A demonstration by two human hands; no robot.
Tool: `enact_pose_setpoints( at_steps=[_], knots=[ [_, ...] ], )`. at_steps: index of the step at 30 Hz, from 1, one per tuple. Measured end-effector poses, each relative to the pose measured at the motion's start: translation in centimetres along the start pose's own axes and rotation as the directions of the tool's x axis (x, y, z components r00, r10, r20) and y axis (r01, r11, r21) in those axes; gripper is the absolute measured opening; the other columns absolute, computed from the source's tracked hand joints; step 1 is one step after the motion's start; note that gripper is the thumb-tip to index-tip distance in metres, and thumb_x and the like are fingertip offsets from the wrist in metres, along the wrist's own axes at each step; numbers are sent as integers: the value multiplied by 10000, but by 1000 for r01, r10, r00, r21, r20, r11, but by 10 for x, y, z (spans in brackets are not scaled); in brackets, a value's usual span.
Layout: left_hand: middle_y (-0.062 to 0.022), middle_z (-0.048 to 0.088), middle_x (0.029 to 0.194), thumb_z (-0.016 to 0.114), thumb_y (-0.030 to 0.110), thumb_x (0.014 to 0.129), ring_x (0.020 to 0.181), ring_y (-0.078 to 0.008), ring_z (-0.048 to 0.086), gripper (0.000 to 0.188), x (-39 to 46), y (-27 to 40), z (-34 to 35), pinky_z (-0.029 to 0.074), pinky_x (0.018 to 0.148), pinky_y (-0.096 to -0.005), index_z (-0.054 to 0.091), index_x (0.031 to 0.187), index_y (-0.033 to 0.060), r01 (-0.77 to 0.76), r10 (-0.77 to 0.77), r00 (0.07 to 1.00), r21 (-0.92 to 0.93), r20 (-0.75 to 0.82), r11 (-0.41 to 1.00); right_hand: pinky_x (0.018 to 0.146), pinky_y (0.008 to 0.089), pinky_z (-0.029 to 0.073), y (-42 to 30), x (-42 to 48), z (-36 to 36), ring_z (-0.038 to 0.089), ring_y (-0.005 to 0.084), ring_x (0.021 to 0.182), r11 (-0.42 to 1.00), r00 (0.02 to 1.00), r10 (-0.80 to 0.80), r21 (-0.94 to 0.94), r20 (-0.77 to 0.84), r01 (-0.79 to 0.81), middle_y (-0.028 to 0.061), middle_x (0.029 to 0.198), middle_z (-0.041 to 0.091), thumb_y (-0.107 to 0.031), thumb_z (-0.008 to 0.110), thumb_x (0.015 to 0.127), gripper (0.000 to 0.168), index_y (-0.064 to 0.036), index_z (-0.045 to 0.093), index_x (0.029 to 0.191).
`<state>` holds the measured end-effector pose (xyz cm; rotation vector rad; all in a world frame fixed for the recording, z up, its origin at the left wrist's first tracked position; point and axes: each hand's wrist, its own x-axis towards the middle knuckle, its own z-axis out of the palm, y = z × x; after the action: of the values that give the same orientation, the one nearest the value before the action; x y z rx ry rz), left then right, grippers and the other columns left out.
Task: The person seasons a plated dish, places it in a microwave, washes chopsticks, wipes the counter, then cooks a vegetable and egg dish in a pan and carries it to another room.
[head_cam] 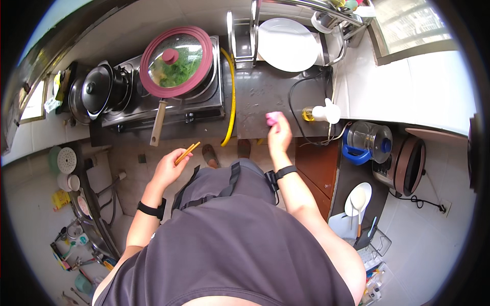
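Note:
My left hand [169, 166] grips a pair of wooden chopsticks [188, 152] whose tips point up and to the right, below the stove's front edge. A small pink cloth or sponge [273, 118] is pinched in my right hand [280, 134], over the dark countertop [254, 103]; whether it touches the surface I cannot tell. On the gas stove [208, 113], a frying pan with a beige handle [157, 128] is covered by a glass lid with a pink rim [176, 61]. Green leaves [178, 70] show through the glass. Wet marks lie on the countertop.
A black lidded pot [100, 88] stands on the left burner. Beside the stove runs a yellow gas hose [232, 95]. An oil bottle [319, 113] and a black cable [293, 103] lie right of my hand. A white plate [287, 44] leans at the rack. Further right is a glass kettle [365, 141].

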<state>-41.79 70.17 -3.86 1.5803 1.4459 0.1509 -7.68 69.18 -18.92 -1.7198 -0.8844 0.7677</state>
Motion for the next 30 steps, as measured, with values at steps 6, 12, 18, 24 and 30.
enact_pose_setpoints(
  at_steps=[6,12,18,24,30],
  knots=[
    [-72,632,792,588,178,890,687,-164,578,148,-17,-1,-4,451,643,-284,632,988,76,57,-58,998,52,25,997,1003,338,418,58,49,3,532,314,1171,804,939,-318,-563,-133,192,167,1249,571,-1,523,830,369,-15,596,1191],
    [-44,594,766,583,155,895,676,-130,524,140,-34,-20,-2,430,635,-275,626,994,65,78,-77,997,7,-15,997,951,325,462,39,103,48,588,260,1108,842,933,-358,-416,48,344,121,1178,624,-86,574,825,292,-43,658,1101],
    [-49,599,770,581,156,896,672,-136,524,138,-42,-23,-5,426,628,-276,626,987,62,88,-88,996,1,-5,996,896,322,502,31,48,91,622,246,1047,794,834,-469,-276,290,542,94,1112,655,-52,631,770,266,-90,692,1025],
    [-83,645,810,583,194,893,691,-192,592,161,-46,-32,-7,452,639,-299,634,993,80,71,-71,997,27,-20,997,868,319,517,31,-21,62,626,242,1031,743,750,-473,-247,463,622,72,1101,659,-6,621,768,296,-101,684,1041],
    [-103,656,831,569,210,896,749,-245,629,166,-50,-40,-5,466,656,-318,635,988,88,55,-56,998,-7,-42,998,825,278,506,-2,-17,44,638,168,958,995,875,-94,31,476,90,126,1027,679,-47,567,894,198,50,635,1053]
  ],
)
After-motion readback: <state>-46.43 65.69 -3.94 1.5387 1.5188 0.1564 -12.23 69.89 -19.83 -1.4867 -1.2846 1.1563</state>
